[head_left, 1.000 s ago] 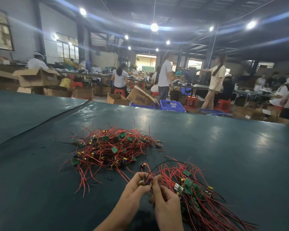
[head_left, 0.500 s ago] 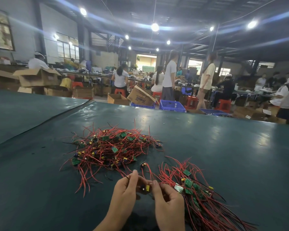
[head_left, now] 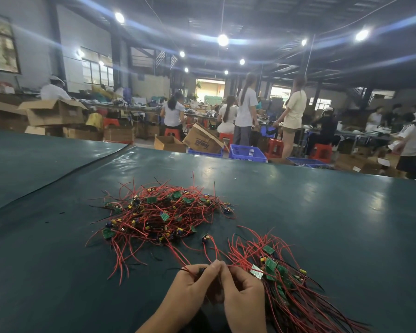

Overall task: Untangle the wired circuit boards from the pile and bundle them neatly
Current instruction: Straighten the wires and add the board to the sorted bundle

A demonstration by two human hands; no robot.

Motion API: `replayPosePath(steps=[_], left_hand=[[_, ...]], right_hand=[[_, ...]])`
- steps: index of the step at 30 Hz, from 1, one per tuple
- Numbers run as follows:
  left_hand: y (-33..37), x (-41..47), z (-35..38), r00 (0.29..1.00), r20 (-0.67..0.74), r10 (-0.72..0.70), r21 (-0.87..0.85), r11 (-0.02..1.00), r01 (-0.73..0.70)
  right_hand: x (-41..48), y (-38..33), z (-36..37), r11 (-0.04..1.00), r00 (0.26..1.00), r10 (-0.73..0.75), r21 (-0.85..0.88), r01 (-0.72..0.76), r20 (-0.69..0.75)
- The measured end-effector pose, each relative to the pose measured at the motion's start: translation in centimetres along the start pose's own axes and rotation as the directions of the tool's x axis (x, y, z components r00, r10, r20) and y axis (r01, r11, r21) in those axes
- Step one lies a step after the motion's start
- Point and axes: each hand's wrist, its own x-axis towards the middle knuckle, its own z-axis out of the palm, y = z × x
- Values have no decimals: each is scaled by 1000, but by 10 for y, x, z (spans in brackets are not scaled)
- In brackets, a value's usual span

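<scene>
Pinching red wires (head_left: 183,261): left hand (head_left: 192,288) and right hand (head_left: 244,296) grips clamp them, probably aligning ends before joining bundle (head_left: 288,292), clear of pile (head_left: 159,212).

Head-worn view, forward-down, near table (head_left: 322,212)

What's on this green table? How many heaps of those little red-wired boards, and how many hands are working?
Loose tangled pile of red-wired green circuit boards: 1
Straighter bundle of red-wired green circuit boards: 1
Bare hands pinching red wires, left hand and right hand: 2
Total: 4
</scene>
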Motion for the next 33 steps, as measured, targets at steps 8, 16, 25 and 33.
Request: replayPosePath(steps=[8,16,25,33], left_hand=[[1,0,2,996,-30,88,69,994,-85],[7,-1,3,994,56,92,33,995,-94],[16,-1,-5,999,20,26,-104,994,-24],[7,-3,3,999,50,-12,-60,998,15]], right_hand=[[10,1,-1,966,974,221,151,-211,-46],[29,0,-26,871,920,330,443,-212,-210],[17,-2,-18,947,964,177,300,-112,-198],[-1,-3,7,987,999,40,155,-41,9]])
